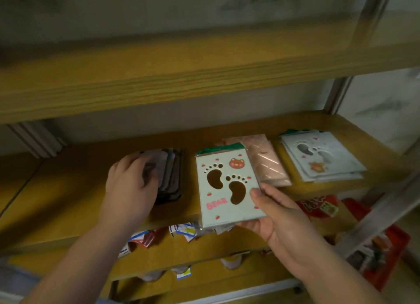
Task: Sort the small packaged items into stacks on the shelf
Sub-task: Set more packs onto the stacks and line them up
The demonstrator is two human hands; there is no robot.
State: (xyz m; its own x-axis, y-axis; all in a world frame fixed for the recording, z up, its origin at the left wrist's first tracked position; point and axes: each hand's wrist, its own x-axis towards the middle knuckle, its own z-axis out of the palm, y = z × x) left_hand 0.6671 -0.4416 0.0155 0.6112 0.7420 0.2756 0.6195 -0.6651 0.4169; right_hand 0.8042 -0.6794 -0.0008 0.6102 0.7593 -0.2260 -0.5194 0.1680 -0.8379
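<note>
Two hands work at a wood shelf [68,190], head cam only.

The left hand [129,187] lies on top of a dark stack [171,178] of flat packs, fingers curled over its left edge & gripping the top pack. The fingertips are hidden behind the stack. The dark packs are blurry, so no print can be read.

Right of the dark stack, the right hand [275,215] pinches a white pack [227,185] by its lower right corner, thumb on top, other fingers under it. The pack sticks out over the shelf's front edge. It has 2 footprint holes, a small bear face & the pink word "BEAR". More thin packs sit under it in the hand, mostly hidden.

Further right of the dark stack lies a pink stack [266,162], partly behind the white pack. Farthest right is a pile of white footprint packs [322,160], print too fuzzy to read.

Below the shelf board, small blue & white packets [184,229] and a red bag [318,206] peek out, cut off; the red bag's letters can't be read.
</note>
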